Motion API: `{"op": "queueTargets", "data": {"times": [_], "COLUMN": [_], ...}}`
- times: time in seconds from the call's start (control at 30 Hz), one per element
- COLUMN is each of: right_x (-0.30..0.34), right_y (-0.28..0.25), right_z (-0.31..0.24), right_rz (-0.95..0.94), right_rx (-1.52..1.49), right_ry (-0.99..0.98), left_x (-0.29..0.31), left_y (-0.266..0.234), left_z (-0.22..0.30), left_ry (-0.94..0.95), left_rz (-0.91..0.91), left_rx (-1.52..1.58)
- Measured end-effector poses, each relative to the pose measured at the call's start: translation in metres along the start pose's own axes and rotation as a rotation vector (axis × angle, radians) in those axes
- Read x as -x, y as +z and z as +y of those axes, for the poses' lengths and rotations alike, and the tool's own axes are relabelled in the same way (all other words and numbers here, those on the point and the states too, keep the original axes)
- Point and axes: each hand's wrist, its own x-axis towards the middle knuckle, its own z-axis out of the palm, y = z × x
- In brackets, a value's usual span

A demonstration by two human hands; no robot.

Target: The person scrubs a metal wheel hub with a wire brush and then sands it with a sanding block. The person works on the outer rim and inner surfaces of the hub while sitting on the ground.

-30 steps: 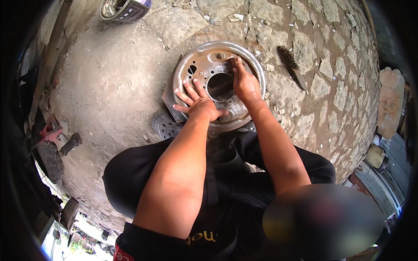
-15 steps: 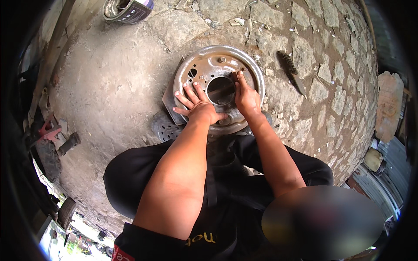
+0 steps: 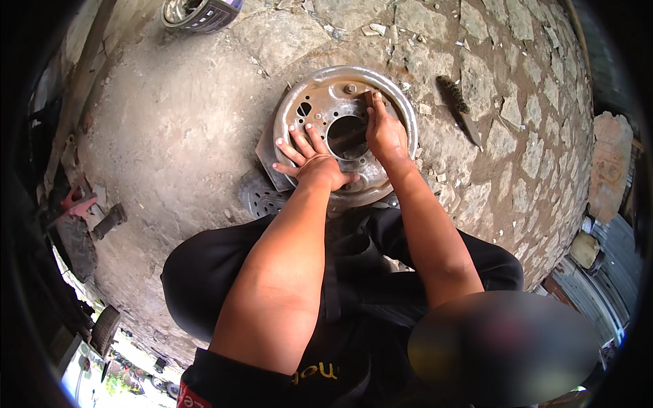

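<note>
In front of me lies a round metal brake backing plate (image 3: 332,102) with a raised rim, a large centre hole, smaller holes and bolts. My left hand (image 3: 314,166) rests on its near left part, fingers spread flat and thumb toward the near side of the hole. On the right, my right hand (image 3: 386,141) pinches a small brown abrasive-looking piece (image 3: 369,100), like folded sandpaper, against the plate's upper right surface. Part of that piece is hidden by the fingers. Beneath the disc, a flat metal sheet (image 3: 268,162) sticks out at the left.
A wire brush (image 3: 459,112) lies on the stone floor to the right. An open tin (image 3: 204,16) stands at the far left. Red metal part (image 3: 79,198) and dark tool-like piece (image 3: 110,222) are at the left. My perforated shoe (image 3: 257,194) is beside the sheet.
My right hand has slid away from me across the plate with the brown piece, toward the far rim. My left hand stays flat in place. The view has shifted slightly.
</note>
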Motion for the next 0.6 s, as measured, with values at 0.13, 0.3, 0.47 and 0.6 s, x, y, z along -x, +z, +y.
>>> {"op": "queueTargets", "data": {"times": [0.13,0.3,0.47,0.6], "right_x": [0.022,0.001,0.017,0.006], "right_y": [0.001,-0.001,0.011,-0.001], "right_z": [0.012,0.016,0.033,0.016], "right_rz": [-0.009,0.001,0.024,-0.024], "right_rx": [-0.012,0.033,0.005,0.044], "right_ry": [-0.007,-0.043,-0.065,-0.025], "left_x": [0.0,0.0,0.0,-0.001], "left_y": [-0.001,0.0,0.0,0.001], "left_z": [-0.001,-0.001,-0.002,-0.001], "left_ry": [0.002,0.003,0.002,0.0], "left_rz": [-0.004,0.003,0.014,-0.001], "left_rx": [0.016,0.006,0.023,0.002]}}
